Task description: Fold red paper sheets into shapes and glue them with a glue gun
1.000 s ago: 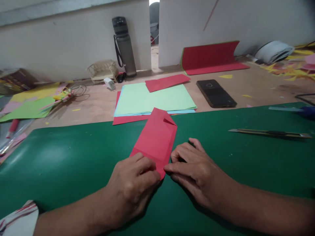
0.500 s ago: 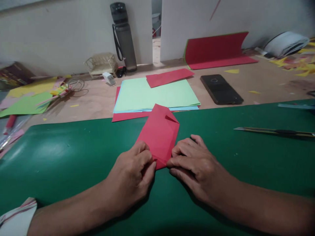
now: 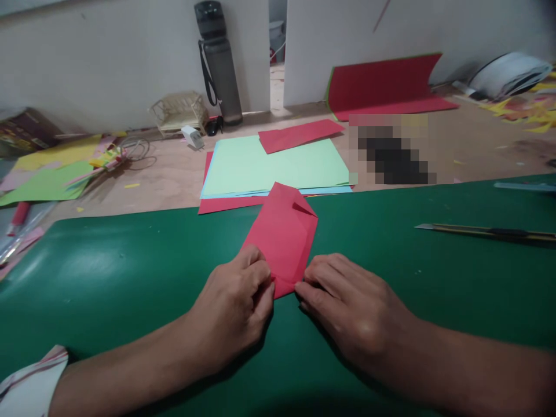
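Observation:
A folded red paper lies on the green cutting mat, its far corners turned in. My left hand is curled at the paper's near left corner, fingers pinching the edge. My right hand rests with bent fingers pressed on the near right corner. The paper's near end is partly hidden under both hands.
A stack of light green, blue and red sheets lies beyond the mat, a red strip on top. A utility knife lies on the mat at right. A dark bottle stands by the wall. Coloured paper scraps lie at left.
The fingers of my right hand have slid closer to the paper's near corner. My left hand has barely moved on the edge. The camera has shifted slightly.

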Tool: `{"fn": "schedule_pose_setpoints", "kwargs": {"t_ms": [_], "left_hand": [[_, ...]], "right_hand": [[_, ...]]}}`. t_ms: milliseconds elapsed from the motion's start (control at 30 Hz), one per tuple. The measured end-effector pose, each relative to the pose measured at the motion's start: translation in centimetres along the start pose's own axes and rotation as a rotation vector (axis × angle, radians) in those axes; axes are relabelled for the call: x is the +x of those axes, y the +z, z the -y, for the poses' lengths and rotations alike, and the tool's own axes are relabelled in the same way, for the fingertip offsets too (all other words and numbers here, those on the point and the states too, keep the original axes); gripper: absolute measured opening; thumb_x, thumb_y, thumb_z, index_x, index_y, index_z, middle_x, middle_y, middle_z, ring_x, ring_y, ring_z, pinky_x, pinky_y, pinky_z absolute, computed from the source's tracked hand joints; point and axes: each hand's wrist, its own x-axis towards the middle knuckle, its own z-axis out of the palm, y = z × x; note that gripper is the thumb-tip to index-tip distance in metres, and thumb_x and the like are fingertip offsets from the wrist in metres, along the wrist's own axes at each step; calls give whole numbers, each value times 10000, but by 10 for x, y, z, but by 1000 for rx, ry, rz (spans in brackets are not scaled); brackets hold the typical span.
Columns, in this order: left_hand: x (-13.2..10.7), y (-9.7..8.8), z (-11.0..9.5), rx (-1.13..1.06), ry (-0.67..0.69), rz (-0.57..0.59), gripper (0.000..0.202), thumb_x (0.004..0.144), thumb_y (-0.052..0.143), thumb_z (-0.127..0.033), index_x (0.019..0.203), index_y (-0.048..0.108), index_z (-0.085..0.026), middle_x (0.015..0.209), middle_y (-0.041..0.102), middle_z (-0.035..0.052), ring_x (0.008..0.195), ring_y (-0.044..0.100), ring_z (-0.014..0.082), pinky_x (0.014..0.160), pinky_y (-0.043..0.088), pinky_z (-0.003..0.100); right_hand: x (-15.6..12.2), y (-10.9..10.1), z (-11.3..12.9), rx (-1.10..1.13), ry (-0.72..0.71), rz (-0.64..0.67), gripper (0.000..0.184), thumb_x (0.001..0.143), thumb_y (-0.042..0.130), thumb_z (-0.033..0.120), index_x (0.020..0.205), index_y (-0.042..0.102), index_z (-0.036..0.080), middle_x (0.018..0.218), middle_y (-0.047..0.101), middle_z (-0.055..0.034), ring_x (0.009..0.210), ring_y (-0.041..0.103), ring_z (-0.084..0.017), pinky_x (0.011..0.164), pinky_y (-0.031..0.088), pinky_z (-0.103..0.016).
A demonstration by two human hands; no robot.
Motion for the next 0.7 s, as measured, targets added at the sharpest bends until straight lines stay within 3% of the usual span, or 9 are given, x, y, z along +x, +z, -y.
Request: {"fn": "schedule_pose_setpoints", "kwargs": {"t_ms": [233, 700], "left_hand": [[-1, 1, 1, 9, -32, 7, 221, 856, 427, -119, 645, 402, -182, 715, 402, -8, 615, 415, 116, 578, 342, 256], [0, -1, 0, 42, -55, 46, 211, 874, 400, -136, 670, 392, -191, 736, 428, 5, 633, 431, 130, 587, 347, 263]], "right_hand": [[0, -7, 1, -154, -143, 0, 369, 892, 314, 73, 1007, 664, 70, 804, 656, -149, 837, 591, -251, 665, 512, -382], [0, -6, 2, -143, -119, -3, 356, 888, 339, 84, 968, 686, 70, 835, 671, -155, 826, 609, -256, 670, 534, -396]]}}
